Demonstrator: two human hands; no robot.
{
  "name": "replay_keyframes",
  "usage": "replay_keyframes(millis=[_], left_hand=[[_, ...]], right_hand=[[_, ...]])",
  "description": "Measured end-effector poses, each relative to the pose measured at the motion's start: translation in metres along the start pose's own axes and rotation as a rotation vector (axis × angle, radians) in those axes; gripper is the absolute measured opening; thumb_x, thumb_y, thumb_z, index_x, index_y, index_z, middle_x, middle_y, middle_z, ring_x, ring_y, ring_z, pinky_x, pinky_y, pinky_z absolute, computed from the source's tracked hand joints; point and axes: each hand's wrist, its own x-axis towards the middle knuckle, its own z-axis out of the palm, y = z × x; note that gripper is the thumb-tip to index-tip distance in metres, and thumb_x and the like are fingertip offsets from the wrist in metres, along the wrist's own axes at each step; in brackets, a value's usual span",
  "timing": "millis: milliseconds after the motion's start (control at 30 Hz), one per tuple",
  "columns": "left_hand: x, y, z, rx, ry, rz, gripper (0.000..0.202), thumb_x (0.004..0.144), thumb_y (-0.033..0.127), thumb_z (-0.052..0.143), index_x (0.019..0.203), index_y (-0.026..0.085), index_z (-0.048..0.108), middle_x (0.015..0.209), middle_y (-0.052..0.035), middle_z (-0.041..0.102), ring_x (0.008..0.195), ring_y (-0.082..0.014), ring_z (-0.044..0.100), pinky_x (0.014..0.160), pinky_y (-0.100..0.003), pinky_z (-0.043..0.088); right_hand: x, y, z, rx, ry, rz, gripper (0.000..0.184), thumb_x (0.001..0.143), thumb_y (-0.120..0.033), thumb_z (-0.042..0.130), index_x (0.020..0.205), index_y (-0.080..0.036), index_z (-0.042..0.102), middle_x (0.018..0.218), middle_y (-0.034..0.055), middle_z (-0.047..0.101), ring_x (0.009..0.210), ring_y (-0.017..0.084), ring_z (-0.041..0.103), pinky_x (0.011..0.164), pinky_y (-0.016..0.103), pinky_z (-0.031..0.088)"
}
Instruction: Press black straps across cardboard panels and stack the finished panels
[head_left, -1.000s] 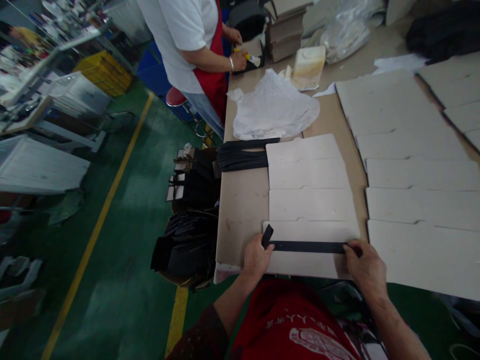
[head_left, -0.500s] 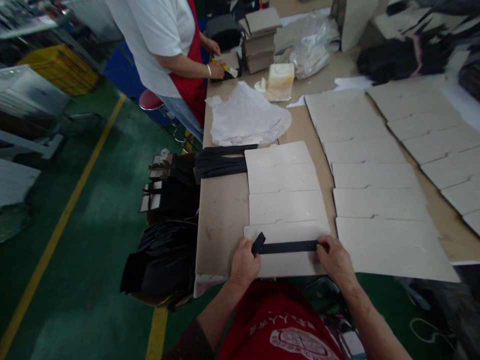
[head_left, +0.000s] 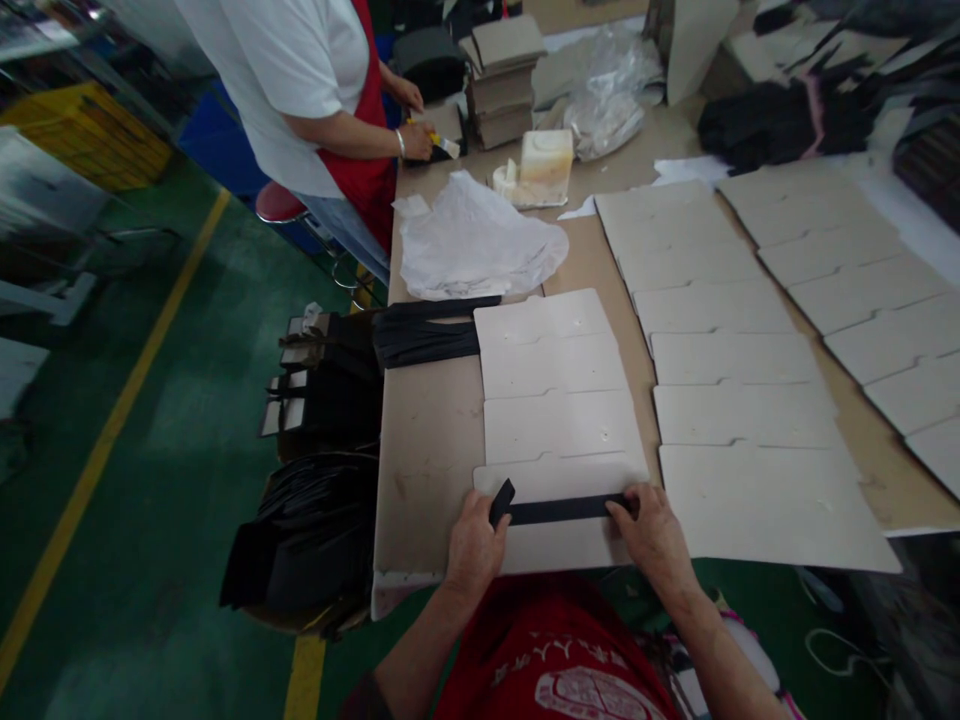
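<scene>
A black strip [head_left: 559, 510] lies straight across the nearest pale cardboard sheet [head_left: 559, 548], by the table's front edge. My left hand [head_left: 478, 540] pinches the strip at its left, where a short end sticks up past the fingers. At the right end, my right hand [head_left: 651, 522] holds the strip between thumb and fingers, close to the sheet's right edge. Behind that sheet, several overlapping cardboard sheets [head_left: 559, 425] run away from me in a column. A bundle of black strips [head_left: 427, 335] lies to their left.
More overlapping sheets [head_left: 750, 415] cover the right side. A white plastic sheet [head_left: 480, 240] and a stained white container [head_left: 546, 165] stand farther back. A co-worker [head_left: 300, 100] holds a brush [head_left: 446, 145] at the far left. Boxes of black pieces [head_left: 315, 530] sit beside the table.
The view has shifted slightly, so the table appears farther left and lower. Both hands keep hold of the strip; my right hand's fingers have shifted a little on its end.
</scene>
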Motion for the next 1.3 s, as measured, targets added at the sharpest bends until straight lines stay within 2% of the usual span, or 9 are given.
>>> replay_keyframes(millis=[233, 433, 533, 633, 800, 900, 1067, 1200, 1300], left_hand=[[-0.004, 0.005, 0.001, 0.003, -0.017, 0.017, 0.015, 0.093, 0.024, 0.053, 0.103, 0.016, 0.061, 0.113, -0.0106, 0.057, 0.097, -0.0219, 0.061, 0.088, -0.03, 0.045], [-0.009, -0.006, -0.012, -0.061, 0.032, 0.026, 0.025, 0.086, 0.031, 0.065, 0.106, 0.016, 0.063, 0.111, -0.0082, 0.061, 0.101, -0.0204, 0.062, 0.092, -0.027, 0.045], [-0.023, -0.018, -0.02, -0.088, 0.101, -0.034, 0.029, 0.089, 0.031, 0.06, 0.113, 0.014, 0.062, 0.115, -0.0104, 0.06, 0.109, -0.0217, 0.06, 0.097, -0.027, 0.043], [-0.034, -0.026, -0.021, -0.117, 0.134, -0.096, 0.032, 0.088, 0.025, 0.059, 0.118, 0.014, 0.061, 0.119, -0.0122, 0.062, 0.112, -0.0225, 0.06, 0.098, -0.028, 0.043], [-0.026, -0.029, -0.014, -0.217, 0.118, -0.186, 0.032, 0.081, 0.024, 0.066, 0.112, 0.015, 0.065, 0.103, -0.0087, 0.072, 0.098, -0.0215, 0.067, 0.089, -0.028, 0.047], [-0.014, -0.033, -0.013, -0.294, 0.105, -0.25, 0.025, 0.079, 0.023, 0.067, 0.103, 0.016, 0.068, 0.091, -0.006, 0.074, 0.086, -0.019, 0.07, 0.08, -0.026, 0.048], [-0.012, -0.042, -0.019, -0.422, 0.064, -0.274, 0.011, 0.078, 0.024, 0.068, 0.086, 0.016, 0.071, 0.082, -0.0045, 0.074, 0.081, -0.0186, 0.07, 0.074, -0.025, 0.048], [-0.027, -0.062, -0.038, -0.519, 0.045, -0.281, 0.013, 0.076, 0.029, 0.069, 0.079, 0.017, 0.069, 0.072, -0.0017, 0.071, 0.074, -0.0192, 0.068, 0.067, -0.025, 0.048], [-0.039, -0.096, -0.061, -0.571, 0.07, -0.285, 0.02, 0.073, 0.037, 0.069, 0.078, 0.017, 0.068, 0.072, -0.0011, 0.07, 0.076, -0.0205, 0.068, 0.069, -0.026, 0.049]], right_hand=[[0.002, 0.001, 0.005, 0.007, 0.035, 0.022, 0.028, 0.081, -0.048, 0.055, 0.091, -0.023, 0.048, 0.097, 0.0093, 0.056, 0.087, 0.025, 0.056, 0.082, 0.041, 0.047], [-0.007, -0.005, -0.012, 0.028, 0.079, 0.015, 0.036, 0.079, -0.053, 0.055, 0.093, -0.02, 0.055, 0.091, 0.0098, 0.06, 0.08, 0.025, 0.059, 0.077, 0.041, 0.049], [-0.027, -0.004, -0.02, -0.085, 0.13, 0.028, 0.046, 0.086, -0.057, 0.045, 0.108, -0.018, 0.054, 0.108, 0.0135, 0.058, 0.073, 0.023, 0.06, 0.069, 0.04, 0.049], [-0.043, -0.004, -0.018, -0.226, 0.059, 0.04, 0.047, 0.09, -0.053, 0.037, 0.116, -0.017, 0.051, 0.111, 0.0153, 0.056, 0.071, 0.024, 0.061, 0.064, 0.04, 0.048], [-0.043, -0.005, -0.009, -0.236, 0.043, 0.107, 0.055, 0.086, -0.056, 0.04, 0.119, -0.013, 0.052, 0.11, 0.0189, 0.058, 0.084, 0.03, 0.064, 0.069, 0.042, 0.05], [-0.036, 0.002, -0.012, -0.137, -0.01, 0.208, 0.057, 0.079, -0.061, 0.049, 0.111, -0.013, 0.056, 0.103, 0.0188, 0.063, 0.092, 0.033, 0.064, 0.074, 0.042, 0.05], [-0.041, 0.008, -0.03, 0.064, -0.162, 0.377, 0.054, 0.067, -0.07, 0.057, 0.091, -0.022, 0.063, 0.08, 0.0066, 0.069, 0.074, 0.028, 0.065, 0.068, 0.039, 0.048], [-0.058, -0.011, -0.035, 0.24, -0.321, 0.352, 0.05, 0.068, -0.073, 0.057, 0.078, -0.024, 0.062, 0.067, 0.0003, 0.064, 0.066, 0.023, 0.059, 0.06, 0.033, 0.044], [-0.069, -0.04, -0.017, 0.373, -0.366, 0.234, 0.044, 0.072, -0.067, 0.058, 0.068, -0.023, 0.056, 0.062, -0.0028, 0.056, 0.063, 0.018, 0.052, 0.057, 0.028, 0.04]])
